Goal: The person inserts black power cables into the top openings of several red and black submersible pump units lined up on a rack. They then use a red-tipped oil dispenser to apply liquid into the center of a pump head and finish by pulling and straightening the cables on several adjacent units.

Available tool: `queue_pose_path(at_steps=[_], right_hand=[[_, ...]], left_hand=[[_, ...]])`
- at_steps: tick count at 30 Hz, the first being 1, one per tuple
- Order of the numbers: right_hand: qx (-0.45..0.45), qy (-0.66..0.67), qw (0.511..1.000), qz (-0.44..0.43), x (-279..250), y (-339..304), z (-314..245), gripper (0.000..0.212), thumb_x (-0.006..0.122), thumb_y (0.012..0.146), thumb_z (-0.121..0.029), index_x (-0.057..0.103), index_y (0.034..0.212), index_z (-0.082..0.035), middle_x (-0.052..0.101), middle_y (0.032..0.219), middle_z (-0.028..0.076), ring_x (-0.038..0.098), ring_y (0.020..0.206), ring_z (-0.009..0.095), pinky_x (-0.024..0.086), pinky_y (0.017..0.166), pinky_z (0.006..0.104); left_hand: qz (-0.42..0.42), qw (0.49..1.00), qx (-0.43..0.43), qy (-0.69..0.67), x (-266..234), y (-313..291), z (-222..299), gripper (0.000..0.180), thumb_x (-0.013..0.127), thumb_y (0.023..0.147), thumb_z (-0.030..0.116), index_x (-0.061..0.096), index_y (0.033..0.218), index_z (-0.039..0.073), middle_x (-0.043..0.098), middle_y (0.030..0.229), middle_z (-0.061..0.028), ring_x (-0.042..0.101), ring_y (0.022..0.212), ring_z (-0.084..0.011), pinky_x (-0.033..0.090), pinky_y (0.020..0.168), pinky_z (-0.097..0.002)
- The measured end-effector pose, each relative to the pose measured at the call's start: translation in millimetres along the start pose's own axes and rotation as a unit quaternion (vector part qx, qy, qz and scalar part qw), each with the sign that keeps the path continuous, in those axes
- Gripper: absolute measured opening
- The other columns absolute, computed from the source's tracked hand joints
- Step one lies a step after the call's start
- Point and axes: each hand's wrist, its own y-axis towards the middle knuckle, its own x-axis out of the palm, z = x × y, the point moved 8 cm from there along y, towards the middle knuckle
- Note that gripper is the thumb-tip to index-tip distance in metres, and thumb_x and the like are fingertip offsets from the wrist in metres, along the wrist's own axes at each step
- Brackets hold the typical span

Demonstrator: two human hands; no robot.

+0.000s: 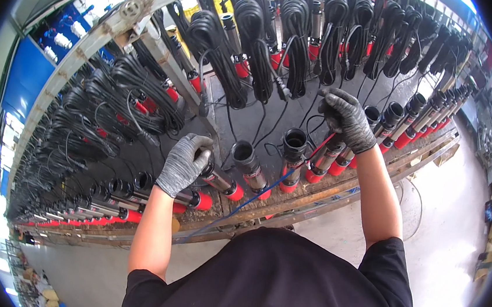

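My left hand point(184, 162), in a grey knit glove, has its fingers curled in at the black top of a steel-bodied cylindrical pump point(219, 181) with a red base. Whatever lies inside that grip is hidden. Farther right, my right hand point(345, 118), gloved alike, is closed and raised above the row. A thin red cord point(322, 148) meets its underside; what the fingers hold does not show. From the cord's lower end a blue hose point(241, 206) runs down left across the bench edge. Between my hands stand two open-mouthed pumps, one left point(250, 167) and one right point(293, 157).
More red-based pumps line the wooden bench edge point(276, 206) on both sides. Behind them hang thick black cable coils point(293, 46) in rows, loose cables trailing over the dark bench top point(254, 122). A rusty metal frame point(132, 12) rises at the left.
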Motion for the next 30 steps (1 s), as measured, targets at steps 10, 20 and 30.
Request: queue_pose_path(at_steps=[10, 20, 30], right_hand=[[-0.01, 0.044, 0.999, -0.012, -1.7, 6.6, 4.7, 0.028, 0.064, 0.1, -0.015, 0.066, 0.123, -0.001, 0.075, 0.097, 0.01, 0.051, 0.049, 0.007, 0.038, 0.042, 0.0205], [0.019, 0.021, 0.999, 0.018, -5.1, 13.0, 9.4, 0.038, 0.067, 0.1, -0.021, 0.063, 0.134, -0.004, 0.075, 0.098, 0.009, 0.056, 0.048, 0.01, 0.041, 0.041, 0.0251], [0.033, 0.03, 0.99, -0.131, 14.1, -3.6, -5.6, 0.047, 0.056, 0.105, -0.047, 0.071, 0.115, -0.004, 0.076, 0.088, 0.013, 0.049, 0.042, 0.008, 0.035, 0.039, 0.0221]], left_hand=[[0.062, 0.928, 0.095, -0.354, 19.1, 108.6, 153.0, 0.036, 0.064, 0.098, 0.001, 0.06, 0.133, 0.005, 0.065, 0.123, -0.0068, 0.067, 0.105, -0.0143, 0.056, 0.086, -0.026], [-0.114, 0.894, -0.187, -0.392, 126.2, 190.8, 101.0, 0.032, 0.061, 0.095, 0.004, 0.067, 0.125, 0.008, 0.066, 0.093, -0.0018, 0.062, 0.065, -0.0111, 0.049, 0.054, -0.0249], [-0.168, 0.856, -0.036, -0.487, 93.6, 208.3, 164.6, 0.05, 0.048, 0.074, -0.003, 0.07, 0.118, 0.003, 0.063, 0.085, 0.0001, 0.057, 0.056, -0.0077, 0.046, 0.049, -0.0191]])
